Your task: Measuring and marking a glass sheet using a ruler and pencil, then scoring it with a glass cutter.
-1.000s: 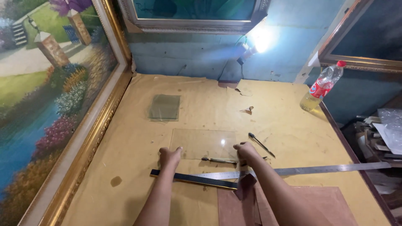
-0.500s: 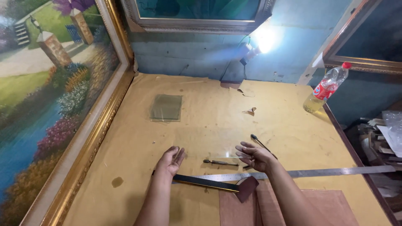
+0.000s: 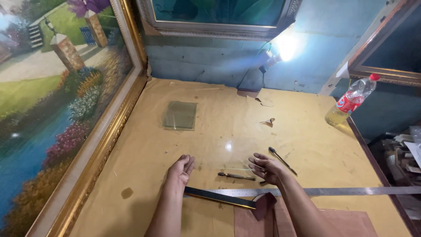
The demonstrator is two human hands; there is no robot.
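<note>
Both hands hover open and empty, palms facing inward: left hand (image 3: 180, 169), right hand (image 3: 265, 168) above a glass cutter (image 3: 236, 176).

Landmark: steel ruler (image 3: 333, 191). Behind it: glass cutter (image 3: 237, 176), pen (image 3: 282, 160). Far behind-left: glass stack (image 3: 180, 115). Far behind-right: bottle (image 3: 351, 101).

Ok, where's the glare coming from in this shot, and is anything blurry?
Head view: a bare lamp on the back wall blows out white, with a small reflection on the clear glass sheet on the table; the right hand looks slightly motion-blurred, the left hand sharper.
</note>
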